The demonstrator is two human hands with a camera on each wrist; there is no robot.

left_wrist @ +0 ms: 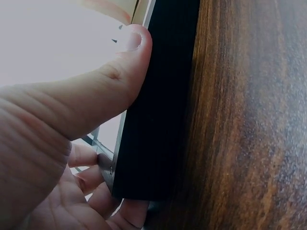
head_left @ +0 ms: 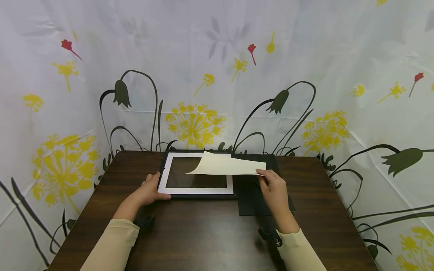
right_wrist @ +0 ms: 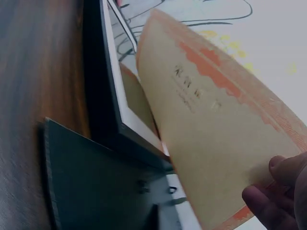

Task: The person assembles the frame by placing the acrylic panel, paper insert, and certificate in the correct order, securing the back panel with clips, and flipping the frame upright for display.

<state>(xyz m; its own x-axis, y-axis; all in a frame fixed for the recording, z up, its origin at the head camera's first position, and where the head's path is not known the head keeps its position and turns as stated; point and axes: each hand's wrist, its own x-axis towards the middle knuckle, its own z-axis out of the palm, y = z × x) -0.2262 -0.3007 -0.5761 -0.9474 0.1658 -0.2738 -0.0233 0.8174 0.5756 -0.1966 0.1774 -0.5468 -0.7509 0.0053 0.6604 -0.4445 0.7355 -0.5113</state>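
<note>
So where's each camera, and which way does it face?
Head: worn on the head, facing forward and down at the picture frame, paper and table; left hand, right hand and sleeves show.
Left wrist: worn there, facing the picture frame's edge; left hand shows.
Right wrist: worn there, facing paper and dark board; part of right hand shows.
All three share the picture frame.

The curled sheet [head_left: 230, 165] looks like thin, smooth, matt paper. The frame [head_left: 203, 196] has flat, dark matt sides, wood or plastic, and its white inner border [head_left: 196, 191] resembles smooth card. At the frame's 3 o'clock, the dark board [head_left: 249, 203] looks smooth and dull. The wood-grained surface [head_left: 200, 237] has a soft gloss; at 12 o'clock hangs creased, printed cloth [head_left: 190, 45].
</note>
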